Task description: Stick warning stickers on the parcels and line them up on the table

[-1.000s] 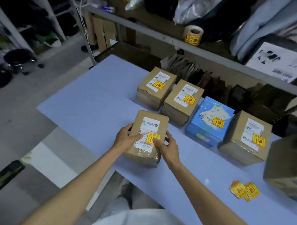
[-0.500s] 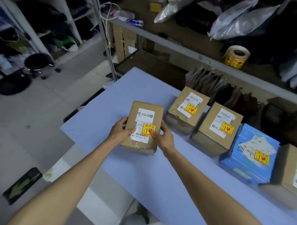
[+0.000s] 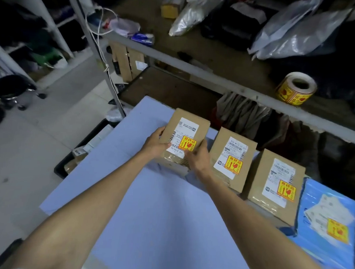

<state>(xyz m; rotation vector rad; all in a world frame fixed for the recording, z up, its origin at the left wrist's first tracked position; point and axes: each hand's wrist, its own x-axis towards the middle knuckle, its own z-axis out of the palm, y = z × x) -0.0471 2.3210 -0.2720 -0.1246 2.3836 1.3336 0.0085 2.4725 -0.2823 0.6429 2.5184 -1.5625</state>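
- One pale blue table fills the foreground; a metal shelf rail runs behind its far edge.
- Three parcels stand in a row along that far edge, each already stickered: the blue parcel on the right, then a brown carton, then a second brown carton, the two cartons close side by side.
- The held carton sits at the left end of the row, just beside the second brown carton, long side running away from the person. Cannot tell whether its base is fully down on the table.
- Left hand: fingers curled round the carton's left edge, thumb across the top by the shipping label.
- Right hand: wrapped round the near right corner, thumb tip next to the sticker.
- A roll of warning stickers lies on the shelf, well apart from both hands.
- The yellow warning sticker lies flat on the held carton, overlapping the label's corner.
- Judgement: the sticking looks done for this carton and the lining-up step is in hand. The next move calls for squaring it to its neighbour, near edges level, then letting go.
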